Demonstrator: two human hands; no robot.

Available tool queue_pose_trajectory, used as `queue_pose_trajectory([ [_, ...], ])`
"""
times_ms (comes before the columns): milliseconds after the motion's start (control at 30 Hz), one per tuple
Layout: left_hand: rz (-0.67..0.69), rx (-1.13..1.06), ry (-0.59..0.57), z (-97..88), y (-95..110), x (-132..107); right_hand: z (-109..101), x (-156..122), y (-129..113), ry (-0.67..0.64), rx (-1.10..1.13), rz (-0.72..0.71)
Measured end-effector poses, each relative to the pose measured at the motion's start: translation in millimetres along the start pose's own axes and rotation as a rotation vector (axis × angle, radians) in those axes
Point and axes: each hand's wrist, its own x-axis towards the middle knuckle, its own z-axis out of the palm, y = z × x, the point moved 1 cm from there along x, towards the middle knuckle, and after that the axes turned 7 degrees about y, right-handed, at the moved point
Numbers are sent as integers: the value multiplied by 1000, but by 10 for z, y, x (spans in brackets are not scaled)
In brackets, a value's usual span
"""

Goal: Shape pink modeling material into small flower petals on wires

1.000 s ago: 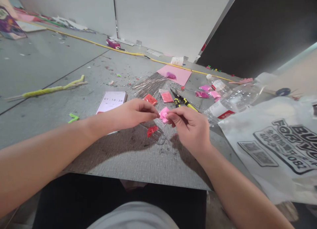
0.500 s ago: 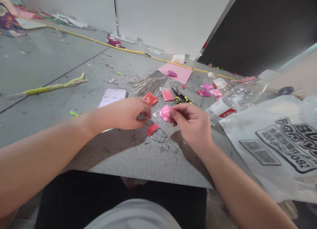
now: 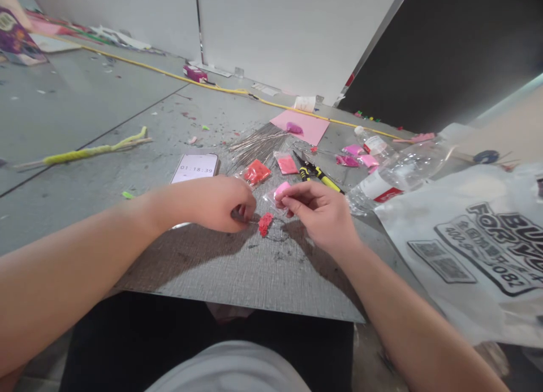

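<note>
My left hand (image 3: 224, 204) is closed on the thin stem of a small wire frame (image 3: 279, 231), a looped grid held just above the table. Red clay (image 3: 265, 224) with a bumpy surface covers the frame's near end, beside my fingers. The thumb and fingers of my right hand (image 3: 324, 215) pinch at a lump of bright pink clay (image 3: 281, 189), which sits on an opened clear plastic packet. Whether a bit has come loose between those fingertips is hidden.
Beyond my hands lie an orange-red clay packet (image 3: 257, 172), a coral packet (image 3: 287, 163), yellow-black pliers (image 3: 318, 174) and a bundle of wires (image 3: 257, 144). A phone (image 3: 195, 167) shows a timer at left. Plastic bottles (image 3: 394, 180) and a white bag (image 3: 466, 239) stand right.
The wire frame has turned and risen slightly, with its red clay now nearer the pink lump. My right hand has shifted a little left, covering more of the pink clay.
</note>
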Motion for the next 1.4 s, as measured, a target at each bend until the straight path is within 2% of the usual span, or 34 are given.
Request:
queue_pose_trajectory([
  [100, 84, 52, -169, -1, 37, 10, -4, -2, -13, -28, -16, 4],
  [233, 61, 50, -274, -36, 101, 4, -14, 5, 9, -52, -31, 7],
  [433, 11, 35, -304, -65, 129, -13, -10, 16, 40, -83, -74, 26],
  [533, 24, 62, -256, -61, 74, 3, -5, 21, 11, -91, -132, -30],
  [700, 0, 146, -48, -35, -72, 56, 23, 20, 21, -147, -266, -218],
  [800, -19, 179, 39, -21, -133, 82, 79, 5, 101, -212, -421, -275],
  [967, -45, 224, 41, -10, -159, 87, 170, -8, 209, -288, -661, -345],
  [1200, -78, 244, 13, -25, -122, 70, 64, 35, 163, -447, -726, -396],
  [1400, -65, 240, 11, -8, -162, 74, -20, 79, 164, -401, -732, -411],
])
